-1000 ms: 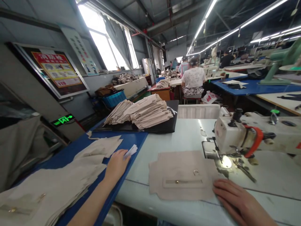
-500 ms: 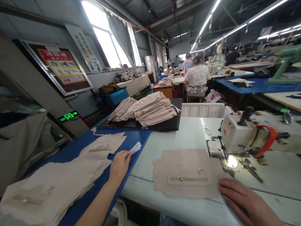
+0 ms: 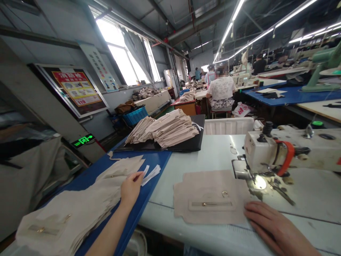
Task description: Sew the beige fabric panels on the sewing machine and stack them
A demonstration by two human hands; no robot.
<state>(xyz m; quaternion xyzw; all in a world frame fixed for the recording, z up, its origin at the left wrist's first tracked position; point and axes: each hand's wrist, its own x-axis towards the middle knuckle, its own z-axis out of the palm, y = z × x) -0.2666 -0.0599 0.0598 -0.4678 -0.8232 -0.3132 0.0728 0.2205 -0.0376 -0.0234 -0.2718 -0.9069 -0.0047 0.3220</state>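
My left hand [image 3: 130, 188] reaches out over the blue table [image 3: 149, 161], its fingers pinched on a small white paper strip [image 3: 145, 171]; a second white strip [image 3: 151, 174] lies beside it. The hand rests at the edge of a spread stack of beige fabric pieces [image 3: 80, 208]. My right hand [image 3: 269, 225] lies flat with fingers stretched on the pale sewing table [image 3: 213, 153], touching the right edge of a beige fabric panel with a zipper [image 3: 210, 197]. The sewing machine [image 3: 279, 153] stands just behind that hand, its lamp lit.
A pile of beige pieces [image 3: 165, 129] sits on a black mat at the far end of the blue table. A white crate [image 3: 227, 125] stands behind the sewing table. A seated person [image 3: 220, 93] works further back among other tables.
My left hand has pinched one white strip and drawn it slightly left, and a second strip now shows beside it. The right hand has stayed in place.
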